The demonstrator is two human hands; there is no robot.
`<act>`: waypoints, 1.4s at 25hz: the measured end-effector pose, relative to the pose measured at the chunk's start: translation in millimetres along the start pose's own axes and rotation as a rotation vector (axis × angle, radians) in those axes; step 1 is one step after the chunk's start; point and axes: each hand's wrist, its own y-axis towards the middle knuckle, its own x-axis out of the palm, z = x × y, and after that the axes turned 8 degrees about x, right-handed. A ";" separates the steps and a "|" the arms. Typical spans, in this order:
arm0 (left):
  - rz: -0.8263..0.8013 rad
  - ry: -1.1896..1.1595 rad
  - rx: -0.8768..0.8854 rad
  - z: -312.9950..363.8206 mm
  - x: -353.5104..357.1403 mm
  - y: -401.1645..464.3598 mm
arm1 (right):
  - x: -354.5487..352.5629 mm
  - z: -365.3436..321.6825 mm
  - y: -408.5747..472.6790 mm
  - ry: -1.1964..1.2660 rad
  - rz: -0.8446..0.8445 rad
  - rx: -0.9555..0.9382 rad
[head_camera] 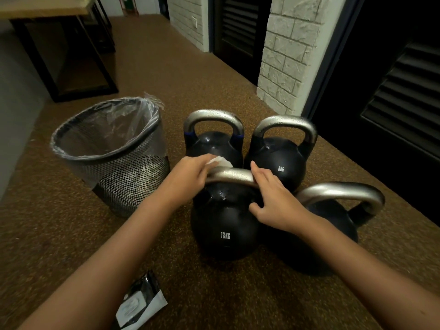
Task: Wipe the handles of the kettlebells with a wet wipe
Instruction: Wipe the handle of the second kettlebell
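Floor (214, 75): brown speckled rubber-like surface, running from foreground to the far wall. Four black kettlebells stand on it in a tight cluster, right of centre.

12KG kettlebell (225, 225) nearest, at centre. Its silver handle (234, 175) lies across between both hands. Left hand (190, 172) at the handle's 9 o'clock end, fingers curled over it, pressing a white wet wipe (222, 161) onto the metal; grip closed on wipe. Right hand (273, 196) at the 3 o'clock end, fingers wrapped over the handle, thumb below; grip closed on handle.

8KG kettlebell (278, 163) at 1 o'clock of the 12KG one, droplets on its handle. Blue-banded kettlebell (214, 144) at 12 o'clock, handle also beaded with wet. Fourth kettlebell (333, 217) at 3 o'clock, label not visible.

Black mesh wastebasket (112, 156) with clear liner stands at 10 o'clock of the cluster, near but apart. Black-and-white wipe packet (140, 303) lies flat on floor at 7 o'clock, close to bottom edge.

Room: white brick-textured pillars (288, 48) at 1 o'clock, dark louvred doors (402, 91) between and right. Wooden tabletop (42, 5) on black frame, 11 o'clock corner. Dim light.
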 end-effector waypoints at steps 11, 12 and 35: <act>0.252 -0.115 0.053 -6.0 32.8 -24.4 | 0.2 -1.9 -0.3 -0.004 0.002 -0.001; 0.264 -0.108 0.024 -3.3 30.0 -17.2 | 0.0 -2.1 0.4 -0.003 0.008 -0.001; 0.392 0.345 0.091 7.5 106.2 -51.1 | 2.0 0.6 1.7 0.013 -0.010 0.006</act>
